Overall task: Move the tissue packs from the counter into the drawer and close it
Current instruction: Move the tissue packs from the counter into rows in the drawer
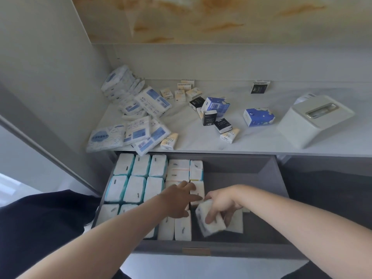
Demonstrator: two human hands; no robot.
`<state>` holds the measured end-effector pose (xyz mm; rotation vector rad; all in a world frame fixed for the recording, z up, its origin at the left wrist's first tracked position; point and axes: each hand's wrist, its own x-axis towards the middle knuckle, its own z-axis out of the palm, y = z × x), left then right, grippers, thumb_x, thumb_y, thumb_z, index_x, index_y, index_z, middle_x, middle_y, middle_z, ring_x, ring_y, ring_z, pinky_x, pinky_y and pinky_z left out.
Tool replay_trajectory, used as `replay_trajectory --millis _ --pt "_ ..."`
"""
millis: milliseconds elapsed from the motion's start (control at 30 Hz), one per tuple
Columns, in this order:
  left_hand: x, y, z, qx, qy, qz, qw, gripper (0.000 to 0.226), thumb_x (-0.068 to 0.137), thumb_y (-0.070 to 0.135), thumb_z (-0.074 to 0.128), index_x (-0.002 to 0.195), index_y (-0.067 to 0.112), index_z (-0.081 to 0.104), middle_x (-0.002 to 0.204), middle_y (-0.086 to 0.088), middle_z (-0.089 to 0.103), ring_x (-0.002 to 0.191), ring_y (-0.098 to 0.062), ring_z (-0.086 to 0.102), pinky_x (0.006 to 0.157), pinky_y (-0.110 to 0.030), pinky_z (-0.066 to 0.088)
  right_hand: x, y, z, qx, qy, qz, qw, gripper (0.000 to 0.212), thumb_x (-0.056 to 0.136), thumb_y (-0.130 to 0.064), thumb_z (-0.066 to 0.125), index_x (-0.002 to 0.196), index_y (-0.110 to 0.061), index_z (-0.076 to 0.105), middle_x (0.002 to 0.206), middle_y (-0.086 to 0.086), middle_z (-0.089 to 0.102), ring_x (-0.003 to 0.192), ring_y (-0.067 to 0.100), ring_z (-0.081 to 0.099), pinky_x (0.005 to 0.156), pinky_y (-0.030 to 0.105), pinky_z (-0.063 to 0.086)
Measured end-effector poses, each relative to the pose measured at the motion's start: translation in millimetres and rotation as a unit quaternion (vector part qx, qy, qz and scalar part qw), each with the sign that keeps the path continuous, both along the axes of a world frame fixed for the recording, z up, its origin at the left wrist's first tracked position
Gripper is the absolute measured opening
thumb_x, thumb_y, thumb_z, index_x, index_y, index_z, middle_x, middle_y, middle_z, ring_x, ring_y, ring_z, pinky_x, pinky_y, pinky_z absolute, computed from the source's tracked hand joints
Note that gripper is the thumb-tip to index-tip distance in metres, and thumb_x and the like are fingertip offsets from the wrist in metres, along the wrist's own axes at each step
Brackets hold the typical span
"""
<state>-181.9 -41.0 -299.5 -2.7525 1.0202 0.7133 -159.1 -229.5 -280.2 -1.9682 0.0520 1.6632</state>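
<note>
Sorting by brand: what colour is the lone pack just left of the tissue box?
The pack is blue with pale patches, clearest in the head view.

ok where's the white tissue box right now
In the head view the white tissue box sits at the right end of the counter, above the open drawer, just right of a blue tissue pack.

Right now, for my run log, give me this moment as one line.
step: filling drawer | right hand: holds pack | left hand: touches stacked packs | drawer: open | counter: loose packs on it
</note>
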Motion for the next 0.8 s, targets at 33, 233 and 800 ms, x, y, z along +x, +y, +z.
replay_trajectory --millis 33,233,800 --pt "3 1 0 -0.008 0.005 0.01 1.0 0.066 0.092 0.041 0.061 0.151 0.036 0.03 0.154 -0.004 0.024 0.139 -0.027 0.028 0.105 -0.046 0.041 -5 4 -6 0.003 -0.014 -0.034 0.999 0.04 0.086 -0.007 0.075 0.117 -0.015 0.05 0.111 0.013 0.066 0.105 0.036 0.067 0.084 0.048 0.06" --pt "8 5 2 -0.042 0.062 0.054 0.996 0.06 0.093 0.031 0.057 0.149 0.031 0.035 0.154 0.001 0.025 0.139 -0.022 0.026 0.105 -0.041 0.039 -14 16 -34 -0.038 -0.075 -0.104 0.991 0.081 0.091 -0.009 0.07 0.15 -0.018 0.015 0.107 0.009 0.054 0.097 0.027 0.064 0.073 0.041 0.063" --pt "2 -18 -18 -0.013 -0.03 0.036 0.999 0.086 0.08 0.062 0.064 0.147 0.023 0.028 0.143 -0.006 0.029 0.129 -0.027 0.031 0.102 -0.046 0.04 -21 3 -45 -0.011 0.069 -0.111 0.991 0.043 0.096 0.011 0.044 0.135 -0.003 0.053 0.109 0.013 0.067 0.108 0.033 0.065 0.099 0.049 0.052"
